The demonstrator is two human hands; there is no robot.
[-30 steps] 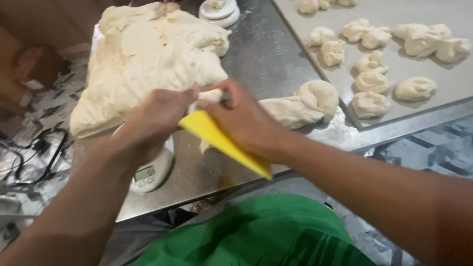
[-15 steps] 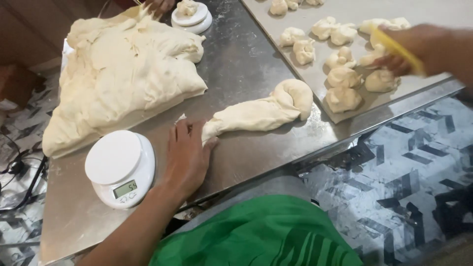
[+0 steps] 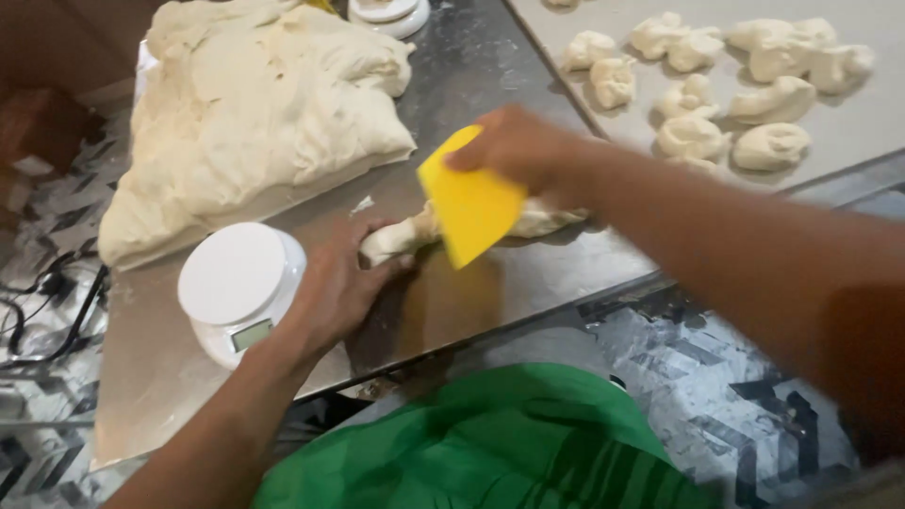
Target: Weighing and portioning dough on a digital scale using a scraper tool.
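My right hand (image 3: pixel 518 151) grips a yellow plastic dough scraper (image 3: pixel 468 203), its edge set down across a long roll of dough (image 3: pixel 401 236) on the steel table (image 3: pixel 471 292). My left hand (image 3: pixel 344 278) holds the left end of that roll. A white kitchen scale (image 3: pixel 236 283) stands just left of my left hand. A large mass of pale dough (image 3: pixel 255 104) lies at the back left. Several small shaped dough pieces (image 3: pixel 693 137) sit on a grey tray (image 3: pixel 867 118) at the right.
A second white scale or lid (image 3: pixel 386 11) sits at the table's far edge. Black cables (image 3: pixel 38 311) lie on the patterned floor at the left. The table's front edge (image 3: pixel 528 325) runs just before my green shirt (image 3: pixel 490 443).
My right hand came back from the tray with the scraper and set it on the dough roll. My left hand closed on the roll's left end.
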